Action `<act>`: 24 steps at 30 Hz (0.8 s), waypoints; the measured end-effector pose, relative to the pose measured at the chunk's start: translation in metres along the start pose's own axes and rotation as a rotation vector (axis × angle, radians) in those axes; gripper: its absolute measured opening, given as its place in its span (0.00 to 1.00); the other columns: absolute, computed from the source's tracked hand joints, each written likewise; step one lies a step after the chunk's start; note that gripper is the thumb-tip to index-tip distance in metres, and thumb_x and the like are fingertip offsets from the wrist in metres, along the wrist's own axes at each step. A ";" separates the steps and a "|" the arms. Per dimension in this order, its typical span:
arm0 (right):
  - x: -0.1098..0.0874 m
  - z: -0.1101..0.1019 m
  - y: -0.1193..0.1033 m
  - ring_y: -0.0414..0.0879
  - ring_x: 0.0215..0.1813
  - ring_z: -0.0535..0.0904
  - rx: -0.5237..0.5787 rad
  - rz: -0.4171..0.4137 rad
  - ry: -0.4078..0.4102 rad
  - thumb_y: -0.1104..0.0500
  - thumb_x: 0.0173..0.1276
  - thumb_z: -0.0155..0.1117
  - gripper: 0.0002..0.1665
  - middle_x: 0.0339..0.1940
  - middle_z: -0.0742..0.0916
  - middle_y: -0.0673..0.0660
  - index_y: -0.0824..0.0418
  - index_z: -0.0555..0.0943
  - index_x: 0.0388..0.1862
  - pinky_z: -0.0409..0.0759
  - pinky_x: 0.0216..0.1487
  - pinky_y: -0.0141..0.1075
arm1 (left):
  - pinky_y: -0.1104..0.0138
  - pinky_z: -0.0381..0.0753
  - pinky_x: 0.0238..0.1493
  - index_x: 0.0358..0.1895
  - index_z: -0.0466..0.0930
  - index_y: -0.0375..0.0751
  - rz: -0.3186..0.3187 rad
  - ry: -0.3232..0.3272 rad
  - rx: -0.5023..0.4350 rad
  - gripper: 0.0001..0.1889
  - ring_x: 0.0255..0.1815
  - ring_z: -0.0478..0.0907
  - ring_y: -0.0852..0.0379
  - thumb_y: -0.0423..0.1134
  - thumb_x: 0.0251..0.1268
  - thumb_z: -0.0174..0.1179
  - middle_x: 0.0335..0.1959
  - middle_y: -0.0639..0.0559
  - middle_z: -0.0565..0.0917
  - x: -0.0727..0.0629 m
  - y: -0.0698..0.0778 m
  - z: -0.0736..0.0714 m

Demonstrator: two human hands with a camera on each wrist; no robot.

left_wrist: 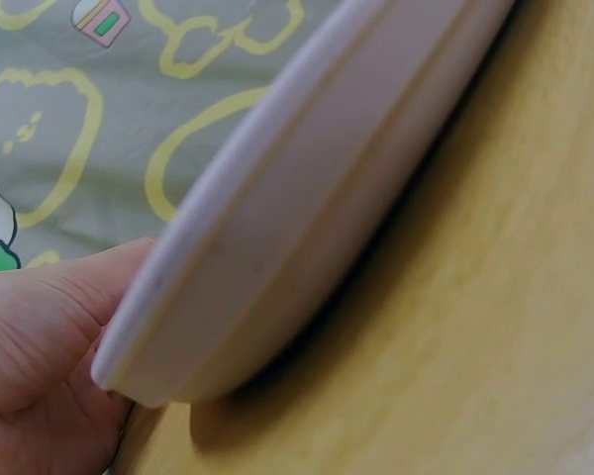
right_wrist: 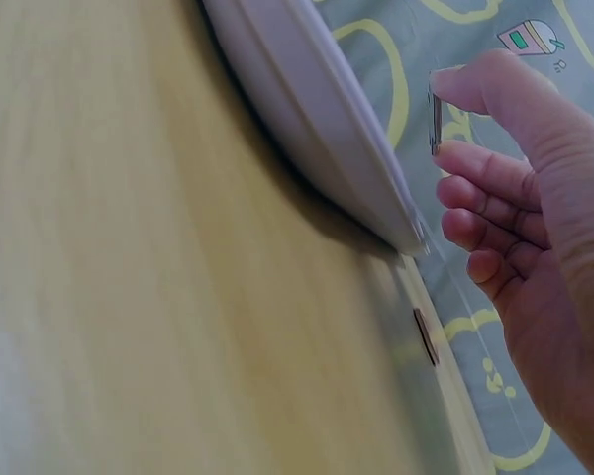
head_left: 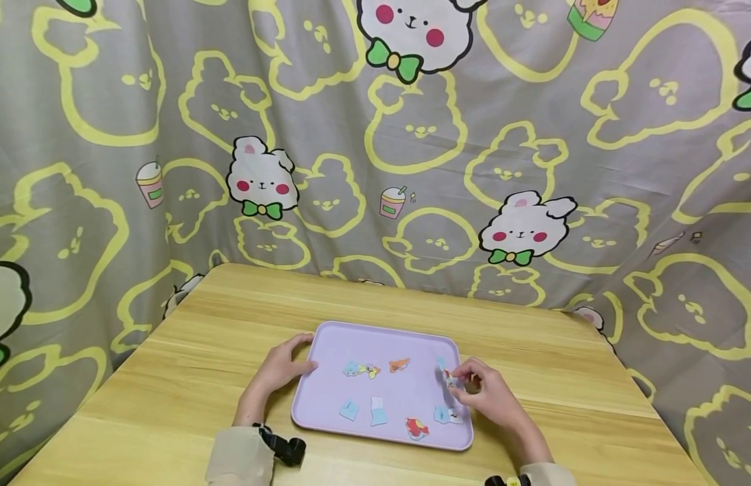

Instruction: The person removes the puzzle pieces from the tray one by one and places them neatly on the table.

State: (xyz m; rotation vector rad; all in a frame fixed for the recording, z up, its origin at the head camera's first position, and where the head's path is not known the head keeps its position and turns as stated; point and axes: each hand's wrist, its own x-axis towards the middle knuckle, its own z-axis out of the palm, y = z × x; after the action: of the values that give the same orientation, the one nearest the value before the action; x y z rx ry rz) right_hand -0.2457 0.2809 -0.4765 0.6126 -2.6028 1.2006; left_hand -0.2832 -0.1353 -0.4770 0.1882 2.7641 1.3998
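Observation:
A lilac tray (head_left: 405,344) with a raised rim lies on the table, carrying several small cut-out puzzle pieces. My left hand (head_left: 284,364) grips its left rim, the thumb over the edge and the other fingers mostly hidden outside it. Near the right rim, my right hand (head_left: 487,391) pinches a small red-and-white piece (head_left: 451,379) between thumb and forefinger. Edge-on in the right wrist view, the pinched piece (right_wrist: 436,124) looks like a thin flat strip. A light blue piece (head_left: 440,363) shows just behind it, and a blue-and-white pair (head_left: 448,414) lies nearer.
Upper left on the tray, blue and yellow pieces (head_left: 361,369) lie together beside an orange piece (head_left: 399,365). Along its near side are a blue piece (head_left: 349,410), a blue-and-white one (head_left: 378,411) and a red one (head_left: 416,427). A patterned curtain (head_left: 326,263) hangs behind the wooden table (head_left: 169,405).

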 end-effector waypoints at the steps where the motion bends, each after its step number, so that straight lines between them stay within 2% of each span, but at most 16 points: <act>1: -0.001 -0.001 0.001 0.43 0.29 0.71 -0.002 0.006 0.004 0.63 0.55 0.74 0.11 0.29 0.80 0.53 0.55 0.81 0.36 0.71 0.28 0.28 | 0.39 0.59 0.74 0.67 0.71 0.39 0.000 -0.001 0.000 0.29 0.74 0.60 0.32 0.36 0.62 0.65 0.69 0.34 0.71 0.000 0.000 0.000; 10: -0.007 -0.009 0.008 0.40 0.30 0.73 -0.031 0.041 0.045 0.66 0.52 0.75 0.13 0.29 0.81 0.52 0.56 0.81 0.35 0.73 0.29 0.27 | 0.39 0.58 0.74 0.68 0.70 0.38 0.003 -0.009 -0.008 0.30 0.75 0.59 0.32 0.36 0.62 0.65 0.70 0.34 0.71 -0.001 0.001 -0.001; 17: -0.011 -0.016 0.012 0.36 0.30 0.71 -0.047 0.104 0.051 0.66 0.53 0.74 0.12 0.29 0.80 0.51 0.57 0.81 0.35 0.72 0.28 0.27 | 0.40 0.60 0.74 0.68 0.70 0.38 0.015 -0.006 0.008 0.30 0.74 0.61 0.32 0.36 0.61 0.66 0.69 0.34 0.71 0.002 -0.004 0.000; 24: -0.015 -0.023 0.017 0.36 0.31 0.72 -0.085 0.109 0.082 0.66 0.53 0.74 0.12 0.30 0.81 0.51 0.58 0.81 0.35 0.72 0.29 0.27 | 0.39 0.60 0.73 0.67 0.70 0.38 0.021 -0.005 0.012 0.30 0.74 0.61 0.32 0.37 0.61 0.66 0.69 0.34 0.72 0.003 -0.004 0.000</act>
State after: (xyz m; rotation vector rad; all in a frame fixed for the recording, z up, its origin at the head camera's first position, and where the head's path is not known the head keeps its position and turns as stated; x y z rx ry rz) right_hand -0.2393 0.3129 -0.4785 0.4011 -2.6324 1.1137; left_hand -0.2862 -0.1377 -0.4805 0.2220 2.7753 1.3850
